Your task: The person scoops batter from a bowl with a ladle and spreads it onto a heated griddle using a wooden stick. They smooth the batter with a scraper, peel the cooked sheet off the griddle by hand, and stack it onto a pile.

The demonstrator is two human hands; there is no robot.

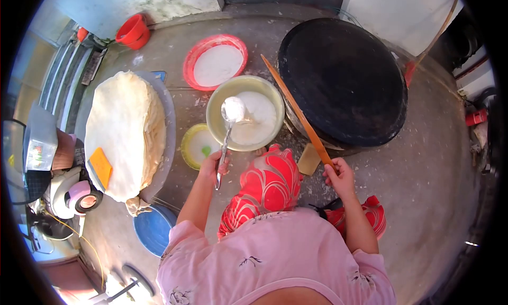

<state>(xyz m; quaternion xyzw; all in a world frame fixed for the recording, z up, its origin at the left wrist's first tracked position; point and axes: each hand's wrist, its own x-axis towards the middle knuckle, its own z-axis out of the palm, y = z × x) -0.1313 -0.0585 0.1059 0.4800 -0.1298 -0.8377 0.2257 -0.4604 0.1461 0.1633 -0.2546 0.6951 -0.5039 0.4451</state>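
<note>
My left hand [214, 166] is closed round the handle of a metal ladle [226, 141]. White batter fills the ladle's bowl, held over a pale green basin [214, 112] with more batter in it. In my right hand [340, 177] is the lower end of a long, flat wooden stick [299, 112]. It slants up along the left rim of a large round black griddle [341, 83], whose surface is dark and bare. A tan block or pad [309, 159] lies near the griddle's front edge, left of my right hand.
Behind the basin stands a red basin [197, 82] of white powder or batter. A small yellow bowl [186, 151] sits beside my left hand. Left is a tall stack of thin flatbreads [124, 125] with an orange scraper [100, 167] on top. A blue bucket [153, 233] and red bucket [133, 32] stand about.
</note>
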